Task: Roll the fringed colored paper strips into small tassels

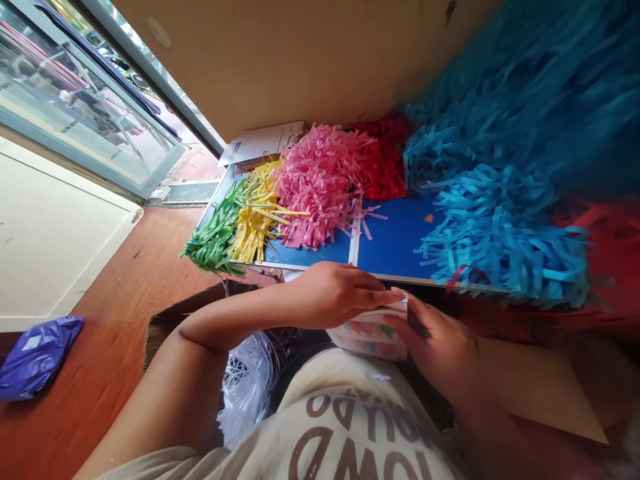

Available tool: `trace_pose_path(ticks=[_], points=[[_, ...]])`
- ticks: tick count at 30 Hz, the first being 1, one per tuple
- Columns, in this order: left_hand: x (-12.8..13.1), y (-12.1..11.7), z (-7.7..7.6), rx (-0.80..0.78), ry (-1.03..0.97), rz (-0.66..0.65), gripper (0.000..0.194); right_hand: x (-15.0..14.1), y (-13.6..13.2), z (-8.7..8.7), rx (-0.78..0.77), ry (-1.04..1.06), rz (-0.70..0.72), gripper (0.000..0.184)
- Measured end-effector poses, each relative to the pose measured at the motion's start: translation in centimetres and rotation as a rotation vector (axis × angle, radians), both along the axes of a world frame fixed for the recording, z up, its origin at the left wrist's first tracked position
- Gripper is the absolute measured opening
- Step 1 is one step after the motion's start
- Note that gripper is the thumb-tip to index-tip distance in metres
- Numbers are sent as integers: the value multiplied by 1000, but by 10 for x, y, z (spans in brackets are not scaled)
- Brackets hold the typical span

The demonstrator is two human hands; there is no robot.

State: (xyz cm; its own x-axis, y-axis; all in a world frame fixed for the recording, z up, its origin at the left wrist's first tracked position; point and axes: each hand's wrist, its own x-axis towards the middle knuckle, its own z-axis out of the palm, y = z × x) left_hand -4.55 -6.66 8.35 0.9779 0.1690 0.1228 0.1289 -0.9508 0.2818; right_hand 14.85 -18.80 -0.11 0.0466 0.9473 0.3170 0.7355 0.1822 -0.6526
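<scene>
The left hand (334, 295) and right hand (433, 348) hold a clear plastic packet (369, 337) of coloured pieces, their fingers closed narrowly on its upper edge and side; just beyond the left fingertips lies a blue board (395, 241) heaped with pink paper fringe (320, 188) and yellow paper fringe (257, 213)

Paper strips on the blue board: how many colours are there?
5: green strips at the near end, yellow strips beside them, then pink strips, red strips behind the pink, and blue strips at the far end. Another colour could be hidden underneath.
</scene>
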Motion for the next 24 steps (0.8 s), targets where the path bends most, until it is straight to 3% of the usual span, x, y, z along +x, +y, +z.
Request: trace_pose_path(ticks=[8, 14, 17, 20, 24], points=[[-2, -6, 2, 46, 7, 36, 39, -2, 0, 5, 15, -15, -17, 41], [-8, -11, -6, -72, -87, -9, 45, 0, 0, 6, -8, 26, 10, 37], [-11, -17, -12, -26, -125, 23, 45, -1, 0, 5, -9, 74, 27, 41], [-12, -24, -22, 74, -131, 45, 40, 0, -2, 4, 75, 95, 95, 45], [-15, -29, -35, 150, -266, 146, 32, 8, -1, 3, 215, 37, 83, 23]])
